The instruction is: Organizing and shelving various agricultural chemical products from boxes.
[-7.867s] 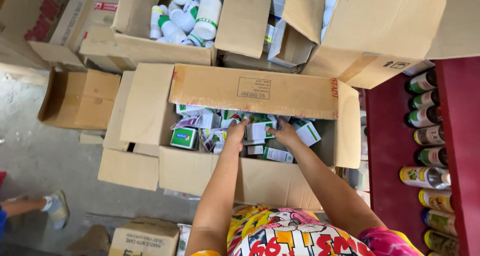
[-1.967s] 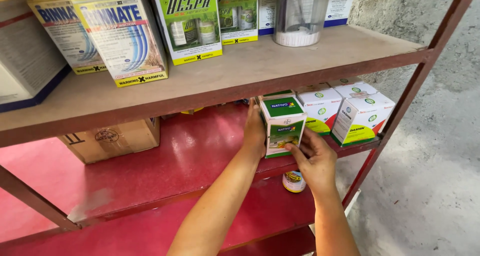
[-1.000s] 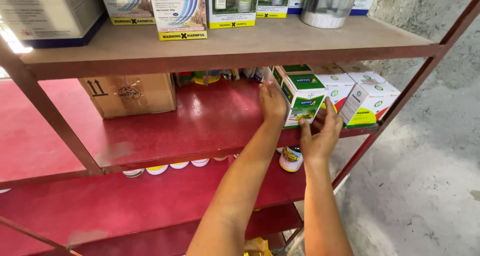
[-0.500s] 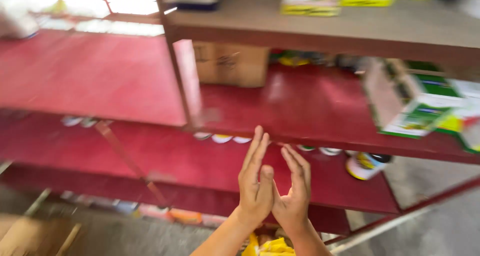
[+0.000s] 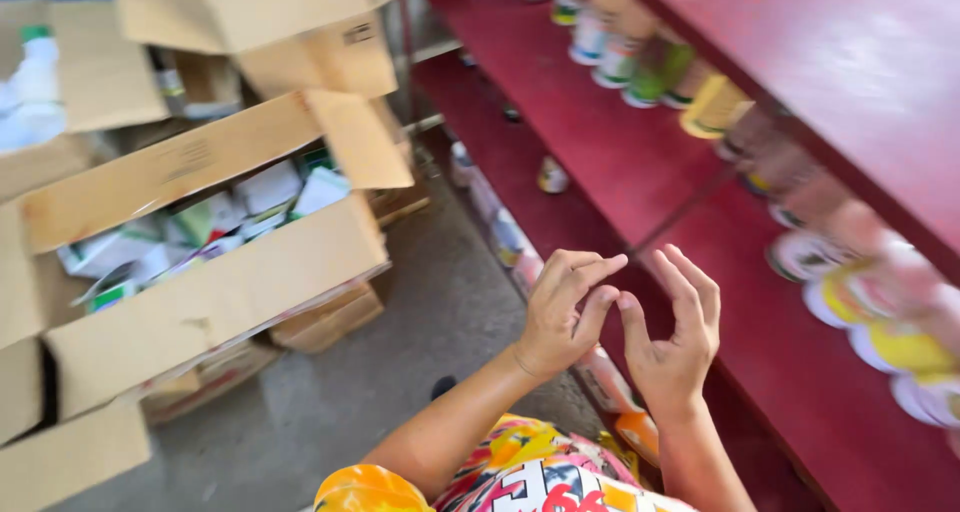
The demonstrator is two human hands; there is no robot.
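Observation:
My left hand [image 5: 563, 310] and my right hand [image 5: 676, 338] hang empty in front of me, fingers loosely curled and apart, almost touching each other. They hover over the lower red shelves [image 5: 620, 162]. An open cardboard box [image 5: 215, 287] with several small white-and-green cartons [image 5: 250, 207] stands on the floor to my left, well away from both hands.
Rows of bottles and cans [image 5: 640, 67] line the red shelves on the right. More open cardboard boxes [image 5: 250, 17] are stacked behind the near one, one holding white bottles [image 5: 30, 87]. Grey concrete floor [image 5: 400, 362] lies between boxes and shelf.
Both hands let go of the green-and-white cartons left on the shelf and pulled back empty. My view swung from the shelf down and left toward the boxes on the floor.

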